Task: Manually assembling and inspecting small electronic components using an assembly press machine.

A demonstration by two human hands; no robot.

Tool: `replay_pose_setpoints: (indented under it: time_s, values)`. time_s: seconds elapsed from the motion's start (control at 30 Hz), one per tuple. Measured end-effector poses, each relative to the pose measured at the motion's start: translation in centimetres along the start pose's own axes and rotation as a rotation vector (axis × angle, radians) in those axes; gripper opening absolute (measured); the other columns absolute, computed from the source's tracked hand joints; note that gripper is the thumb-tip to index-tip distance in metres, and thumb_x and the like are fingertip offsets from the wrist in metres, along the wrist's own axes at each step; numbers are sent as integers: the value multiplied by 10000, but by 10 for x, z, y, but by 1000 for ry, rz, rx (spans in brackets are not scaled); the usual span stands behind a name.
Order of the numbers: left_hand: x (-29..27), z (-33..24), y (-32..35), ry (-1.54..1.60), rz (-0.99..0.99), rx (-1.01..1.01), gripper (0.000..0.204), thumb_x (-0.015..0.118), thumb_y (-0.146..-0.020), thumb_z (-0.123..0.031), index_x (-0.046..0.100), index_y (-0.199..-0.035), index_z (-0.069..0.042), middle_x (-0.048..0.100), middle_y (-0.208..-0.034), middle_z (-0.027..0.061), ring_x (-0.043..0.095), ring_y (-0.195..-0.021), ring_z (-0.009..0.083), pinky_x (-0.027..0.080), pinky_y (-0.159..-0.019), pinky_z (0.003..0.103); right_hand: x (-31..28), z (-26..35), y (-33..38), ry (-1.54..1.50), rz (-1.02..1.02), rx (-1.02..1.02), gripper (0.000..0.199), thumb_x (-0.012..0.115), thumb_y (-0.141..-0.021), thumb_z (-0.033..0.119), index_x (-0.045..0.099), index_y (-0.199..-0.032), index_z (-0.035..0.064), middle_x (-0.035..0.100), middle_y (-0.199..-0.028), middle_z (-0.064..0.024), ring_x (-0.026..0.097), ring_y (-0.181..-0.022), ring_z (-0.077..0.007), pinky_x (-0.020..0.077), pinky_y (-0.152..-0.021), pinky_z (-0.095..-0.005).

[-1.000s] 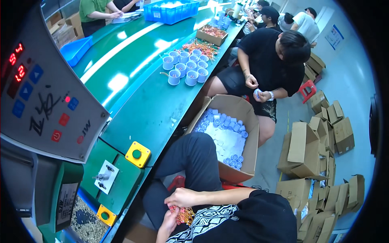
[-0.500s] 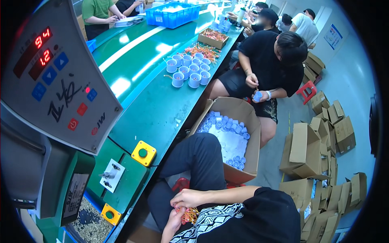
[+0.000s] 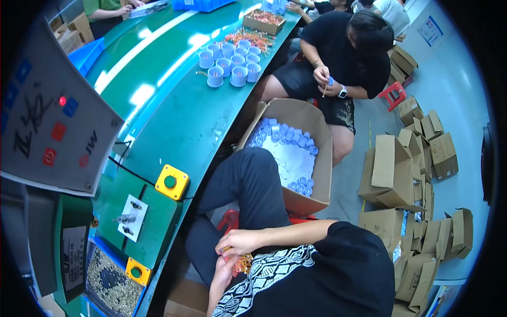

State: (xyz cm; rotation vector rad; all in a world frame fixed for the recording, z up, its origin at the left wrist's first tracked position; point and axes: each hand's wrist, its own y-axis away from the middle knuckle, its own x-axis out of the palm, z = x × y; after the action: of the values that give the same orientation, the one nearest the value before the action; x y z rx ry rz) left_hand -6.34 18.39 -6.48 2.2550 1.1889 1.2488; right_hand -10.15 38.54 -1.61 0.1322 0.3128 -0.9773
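My left hand [image 3: 224, 269] is closed around a bundle of thin red-and-yellow pieces [image 3: 243, 263], which sticks out toward my patterned shirt [image 3: 280, 274]. My right hand [image 3: 238, 242] curls just beside it (whether gripping a piece, I can't tell).

The left hand [image 3: 224, 268] grips a bundle of thin red-and-yellow pieces [image 3: 243, 264] above the lap; the right hand [image 3: 238, 242], fingers bent, meets it at the left fingertips. Blue cups [image 3: 223, 66] stand grouped on the green table [image 3: 174, 129], near a yellow button box [image 3: 180, 189]. Beyond an open carton [image 3: 303, 113] of similar cups sits a co-worker [image 3: 335, 47], both hands raised together.
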Motion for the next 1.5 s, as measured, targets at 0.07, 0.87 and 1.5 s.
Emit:
replay_pose_setpoints:
  time_s: [0.07,0.87,1.5]
  values:
    - [-5,3,3,9,-4,-66,216,600,-962,-25,608,-1178,-7,667,-1094,72,668,-983,162,536,-871,308,1,3,1,-82,90,84,213,676,-885,104,663,-1069,-4,688,-935,-156,684,-896,-344,551,-820,-406]
    - [1,-7,3,131,52,-165,245,612,-1007,-143,624,-1158,49,691,-1088,118,696,-977,166,573,-831,309,8,-8,5,106,-40,124,138,692,-871,36,705,-1009,38,717,-974,-96,708,-878,-239,583,-778,-329]
    - [6,-7,19,104,112,-23,492,591,-993,-244,533,-1338,102,653,-1249,149,622,-1152,185,456,-1031,316,0,-17,2,-1114,-57,580,284,700,-943,171,626,-1179,31,673,-1034,-85,643,-804,-137,531,-733,-247]
